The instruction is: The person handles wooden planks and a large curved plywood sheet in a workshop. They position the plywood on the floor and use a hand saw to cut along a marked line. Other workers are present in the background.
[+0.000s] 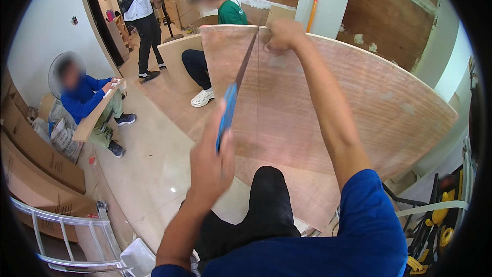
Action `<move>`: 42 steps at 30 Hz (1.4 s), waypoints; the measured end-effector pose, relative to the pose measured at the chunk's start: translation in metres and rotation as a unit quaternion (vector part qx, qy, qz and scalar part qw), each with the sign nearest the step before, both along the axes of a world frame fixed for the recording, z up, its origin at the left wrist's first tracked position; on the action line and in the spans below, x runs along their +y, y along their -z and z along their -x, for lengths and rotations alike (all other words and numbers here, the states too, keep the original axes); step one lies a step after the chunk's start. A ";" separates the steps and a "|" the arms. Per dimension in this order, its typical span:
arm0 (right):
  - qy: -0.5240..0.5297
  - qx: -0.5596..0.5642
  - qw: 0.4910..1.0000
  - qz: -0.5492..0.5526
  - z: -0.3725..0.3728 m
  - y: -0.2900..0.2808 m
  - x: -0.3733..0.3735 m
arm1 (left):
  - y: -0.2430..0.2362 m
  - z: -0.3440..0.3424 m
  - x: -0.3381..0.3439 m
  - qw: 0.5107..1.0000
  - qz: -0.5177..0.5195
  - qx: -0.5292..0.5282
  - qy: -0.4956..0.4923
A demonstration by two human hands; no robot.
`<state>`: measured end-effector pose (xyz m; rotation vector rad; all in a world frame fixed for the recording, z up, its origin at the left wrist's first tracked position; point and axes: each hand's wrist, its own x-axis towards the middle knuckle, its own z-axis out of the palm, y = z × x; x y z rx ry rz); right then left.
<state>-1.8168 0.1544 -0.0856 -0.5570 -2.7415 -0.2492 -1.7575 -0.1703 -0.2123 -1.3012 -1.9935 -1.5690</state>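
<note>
Left fingers (226, 155) grip a saw (231, 98); a carton (48, 157) bears unreadable print.

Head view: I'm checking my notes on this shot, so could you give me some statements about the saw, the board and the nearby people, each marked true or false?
1. The left hand holds the saw. True.
2. The saw's handle is red. False: it is blue.
3. The right hand is at the board's lower edge. False: it is at the upper edge.
4. The person in blue at the left has a plank in front of them. True.
5. The clog left of the board is black. False: it is white.
</note>
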 end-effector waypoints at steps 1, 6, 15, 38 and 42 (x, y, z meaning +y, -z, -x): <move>-0.002 -0.005 1.000 -0.005 -0.001 0.000 -0.003 | -0.015 0.023 0.033 0.997 -0.051 0.062 0.005; 0.022 -0.005 0.999 0.026 -0.003 -0.002 -0.007 | -0.051 0.066 0.121 1.000 -0.007 -0.015 -0.004; 0.030 0.009 0.999 0.037 0.011 0.004 0.010 | 0.021 -0.028 -0.027 1.000 0.007 -0.017 0.008; 0.041 0.009 0.998 0.036 0.005 -0.002 -0.001 | -0.029 0.083 0.132 0.998 -0.036 -0.039 0.032; 0.039 0.016 0.998 0.051 0.004 -0.003 -0.002 | -0.024 0.060 0.109 0.998 -0.050 0.028 0.025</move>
